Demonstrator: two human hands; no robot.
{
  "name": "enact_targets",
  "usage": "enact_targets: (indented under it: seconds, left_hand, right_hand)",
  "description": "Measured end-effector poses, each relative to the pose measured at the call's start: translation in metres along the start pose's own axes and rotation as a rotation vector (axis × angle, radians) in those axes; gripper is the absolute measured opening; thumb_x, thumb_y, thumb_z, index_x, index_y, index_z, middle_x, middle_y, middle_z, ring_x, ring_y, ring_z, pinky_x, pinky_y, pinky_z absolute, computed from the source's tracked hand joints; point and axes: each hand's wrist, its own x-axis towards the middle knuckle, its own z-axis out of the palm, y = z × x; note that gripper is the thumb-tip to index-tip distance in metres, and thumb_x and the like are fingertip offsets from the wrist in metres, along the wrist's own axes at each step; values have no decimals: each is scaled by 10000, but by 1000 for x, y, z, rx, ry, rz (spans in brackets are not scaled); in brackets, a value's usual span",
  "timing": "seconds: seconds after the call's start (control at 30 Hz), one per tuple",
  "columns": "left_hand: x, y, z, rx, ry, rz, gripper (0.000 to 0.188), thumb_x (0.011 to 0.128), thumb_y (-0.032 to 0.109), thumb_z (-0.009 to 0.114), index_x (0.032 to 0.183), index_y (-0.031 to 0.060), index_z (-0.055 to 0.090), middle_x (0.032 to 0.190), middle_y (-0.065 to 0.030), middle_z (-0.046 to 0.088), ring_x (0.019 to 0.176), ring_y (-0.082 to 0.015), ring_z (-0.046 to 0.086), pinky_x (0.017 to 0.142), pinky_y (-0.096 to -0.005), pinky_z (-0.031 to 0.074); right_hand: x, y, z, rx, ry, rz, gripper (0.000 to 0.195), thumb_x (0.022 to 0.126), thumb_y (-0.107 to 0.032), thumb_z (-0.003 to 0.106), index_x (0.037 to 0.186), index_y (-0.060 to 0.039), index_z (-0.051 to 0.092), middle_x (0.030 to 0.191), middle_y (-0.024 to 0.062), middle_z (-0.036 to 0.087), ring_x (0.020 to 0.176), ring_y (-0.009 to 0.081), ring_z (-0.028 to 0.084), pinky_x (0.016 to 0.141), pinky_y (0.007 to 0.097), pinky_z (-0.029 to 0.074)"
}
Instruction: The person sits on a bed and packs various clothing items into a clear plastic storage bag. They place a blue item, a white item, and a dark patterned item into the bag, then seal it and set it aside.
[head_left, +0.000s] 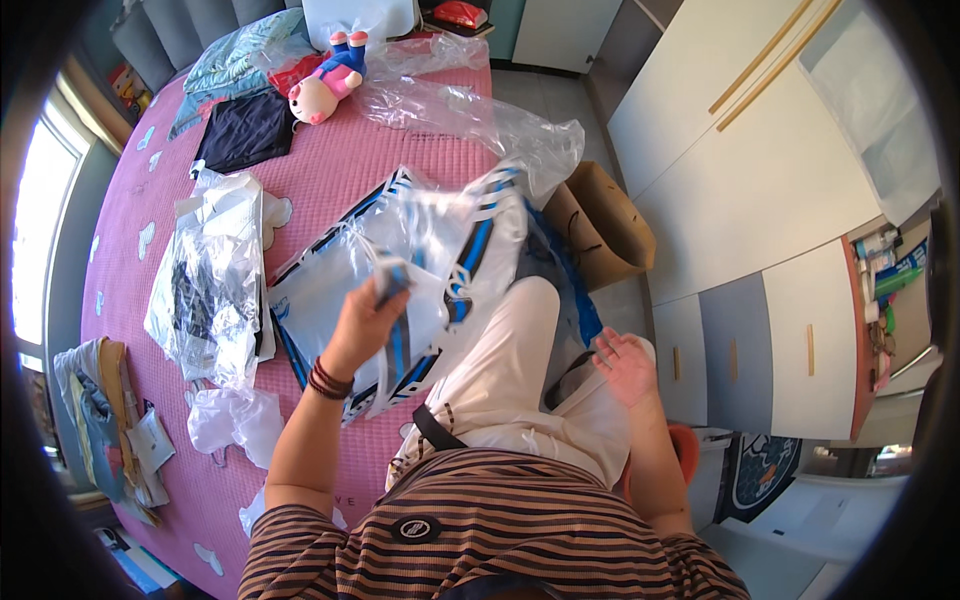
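In the head view my left hand (365, 322), with a dark bead bracelet at the wrist, pinches a bunched part of a clear plastic bag with blue, black and white printed edges (480, 255). The bag spreads over the bed edge and partly across my thigh. Its gripped part is blurred. My right hand (626, 367) hovers above my other thigh, palm up and fingers apart, with nothing in it. A blue-edged dark bag (574, 281) hangs just beyond it, beside my knee, partly hidden by my leg.
A pink quilted bedspread (420, 150) holds a plush pig (328, 82), clear plastic film (465, 112), a folded black garment (246, 135), plastic-wrapped clothing (214, 292) and a stack of clothes (101, 420). On the floor at right stands an open brown paper bag (607, 225), near white cabinets (750, 180).
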Motion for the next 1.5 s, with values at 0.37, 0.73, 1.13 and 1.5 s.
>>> enact_targets:
  seconds: [0.37,0.73,1.13,1.5]
  left_hand:
    - [-21,51,47,655,-514,723,266,717,92,576,976,139,616,693,-31,498,601,-199,576,506,-313,473]
    - [-33,58,0,706,-435,806,300,656,56,608,948,115,650,629,-2,476,517,-162,518,434,-283,399]
    - [-33,57,-28,229,-98,509,281,741,-85,529,955,32,667,929,-169,651,766,-290,654,682,-295,505]
    - [-32,63,-46,410,-21,693,238,661,-76,575,858,48,624,842,-117,631,655,-276,619,566,-308,491]
  right_hand:
    - [49,-31,161,-736,156,78,748,856,-520,521,1402,-75,269,1216,173,487,989,223,553,751,349,469]
    - [69,-10,114,-256,127,367,730,806,-634,510,1250,-70,372,1069,188,572,882,274,609,685,381,494]
    - [85,55,95,-152,-165,339,456,784,-383,694,1133,-133,539,1230,95,512,1199,239,438,933,414,380]
    - [79,41,145,-110,-226,336,499,837,-430,624,1211,-143,459,1226,116,502,1126,267,495,894,413,422]
